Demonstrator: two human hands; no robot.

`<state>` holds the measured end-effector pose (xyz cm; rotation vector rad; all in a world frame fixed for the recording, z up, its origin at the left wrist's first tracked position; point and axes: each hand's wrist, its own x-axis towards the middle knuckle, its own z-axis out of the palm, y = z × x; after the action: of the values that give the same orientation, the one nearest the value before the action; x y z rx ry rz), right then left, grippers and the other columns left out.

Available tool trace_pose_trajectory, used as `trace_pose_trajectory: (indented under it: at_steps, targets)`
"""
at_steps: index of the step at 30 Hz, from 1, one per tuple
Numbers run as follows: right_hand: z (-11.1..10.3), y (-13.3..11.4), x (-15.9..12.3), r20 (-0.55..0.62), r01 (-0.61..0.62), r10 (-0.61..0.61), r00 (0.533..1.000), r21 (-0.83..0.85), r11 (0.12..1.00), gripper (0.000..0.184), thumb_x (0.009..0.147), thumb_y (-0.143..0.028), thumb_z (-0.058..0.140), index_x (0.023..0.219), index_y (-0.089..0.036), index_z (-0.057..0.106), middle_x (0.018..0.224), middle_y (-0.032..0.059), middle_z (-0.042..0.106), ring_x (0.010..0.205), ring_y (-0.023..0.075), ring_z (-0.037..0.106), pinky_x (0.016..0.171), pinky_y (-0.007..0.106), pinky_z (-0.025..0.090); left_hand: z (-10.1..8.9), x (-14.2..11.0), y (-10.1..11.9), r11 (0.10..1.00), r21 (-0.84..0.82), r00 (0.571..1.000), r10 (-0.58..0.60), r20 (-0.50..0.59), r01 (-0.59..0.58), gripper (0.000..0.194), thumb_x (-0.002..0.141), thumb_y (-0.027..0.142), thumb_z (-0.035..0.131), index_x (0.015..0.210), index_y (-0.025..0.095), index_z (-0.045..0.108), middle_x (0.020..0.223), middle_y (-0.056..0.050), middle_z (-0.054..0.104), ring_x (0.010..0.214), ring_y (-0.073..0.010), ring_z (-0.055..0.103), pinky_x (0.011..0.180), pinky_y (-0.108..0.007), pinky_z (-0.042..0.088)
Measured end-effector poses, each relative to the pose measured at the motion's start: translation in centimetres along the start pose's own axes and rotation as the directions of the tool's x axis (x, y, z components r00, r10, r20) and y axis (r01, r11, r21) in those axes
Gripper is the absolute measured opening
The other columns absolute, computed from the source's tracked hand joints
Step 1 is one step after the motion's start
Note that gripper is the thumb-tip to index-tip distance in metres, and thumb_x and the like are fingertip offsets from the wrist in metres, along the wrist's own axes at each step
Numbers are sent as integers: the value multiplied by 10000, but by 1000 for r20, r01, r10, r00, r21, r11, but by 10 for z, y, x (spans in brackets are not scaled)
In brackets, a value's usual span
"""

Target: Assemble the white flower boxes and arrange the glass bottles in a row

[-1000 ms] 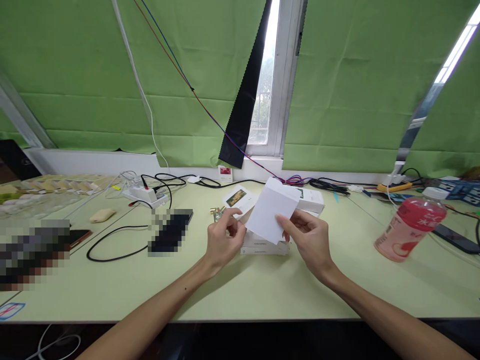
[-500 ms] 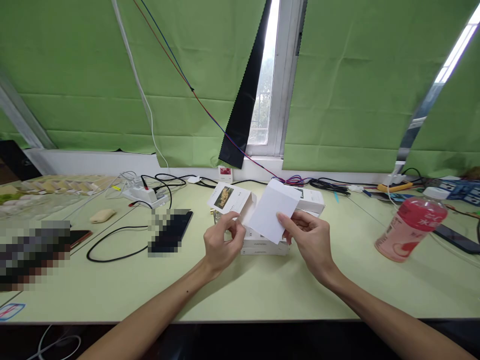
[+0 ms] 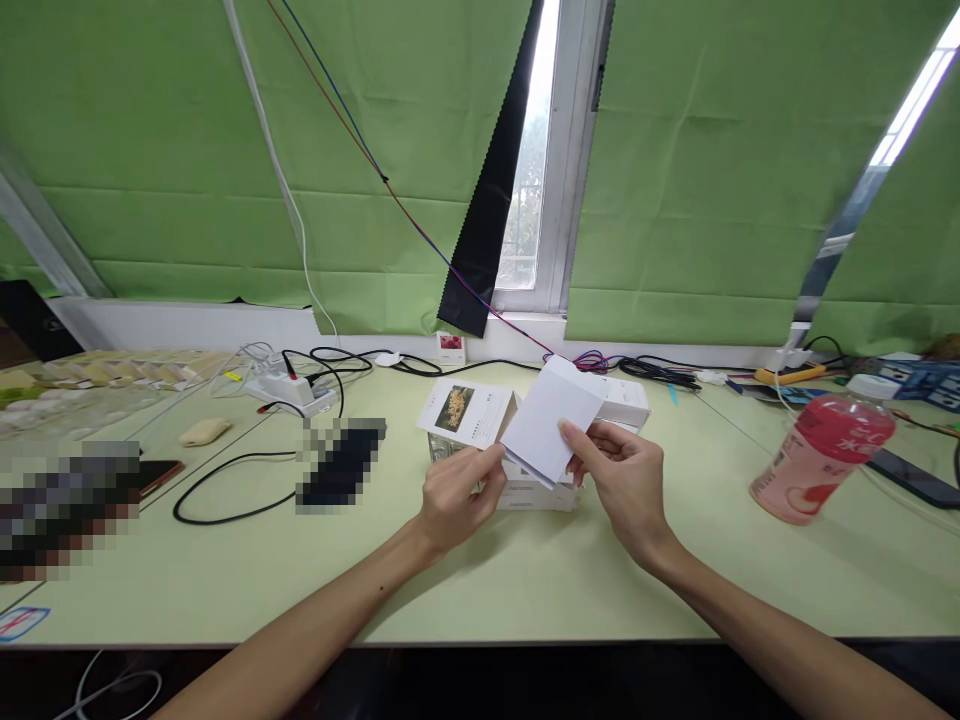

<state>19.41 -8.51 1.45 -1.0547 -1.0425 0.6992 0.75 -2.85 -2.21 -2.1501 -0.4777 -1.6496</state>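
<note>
My right hand (image 3: 622, 485) pinches a blank white folded card (image 3: 551, 420) by its right edge, thumb on the front face. The card is tilted, and a second layer shows along its lower edge. At the card's lower left corner is my left hand (image 3: 461, 500), with curled fingers and the fingertips closed on that corner. Just behind the left hand, a printed card (image 3: 480, 425) with a picture of yellow flowers rests on top of a clear container (image 3: 439, 448). Beneath and behind the folded card are stacked white boxes (image 3: 536, 495), partly hidden.
On the right stands a pink drink bottle (image 3: 821, 455), with a dark phone (image 3: 915, 478) beyond it. A power strip (image 3: 289, 390) and black cables lie at the back left. Left of my hands is a partly pixelated dark phone (image 3: 341, 465). A beige case (image 3: 204, 432) lies farther left.
My left hand has moved right to the folded card's corner, and its fingers have come together. The printed flower card has tipped down flatter. My right hand has barely moved.
</note>
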Motion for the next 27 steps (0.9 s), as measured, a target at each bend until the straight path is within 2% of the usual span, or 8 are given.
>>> trace_pose_trajectory:
  at_steps: [8,16,27]
  targets:
    - [-2,3,3,15,-7,7,1000,6,1000,375,749,-493,810,714,-132,715,558,27,650,444,113,533,460,247,476,2,-3,0,998,-1,998,65,3,-65,298,833,-33,587,1047,172,623,590,36,585,516,-92,518,522,-202,401]
    - [-3,2,3,-19,-12,12,1000,28,1000,389,728,-508,820,704,-132,722,555,27,649,450,131,556,444,260,497,3,-6,-2,994,26,994,106,-7,-106,327,861,22,582,1140,190,617,614,24,622,527,-108,578,539,-209,434]
    - [-4,4,5,-120,60,-56,991,26,998,415,741,-545,797,767,-134,740,626,40,687,476,143,580,468,283,519,2,-1,3,978,40,979,203,27,-204,384,850,1,567,1199,159,599,603,14,604,514,-121,555,524,-237,404]
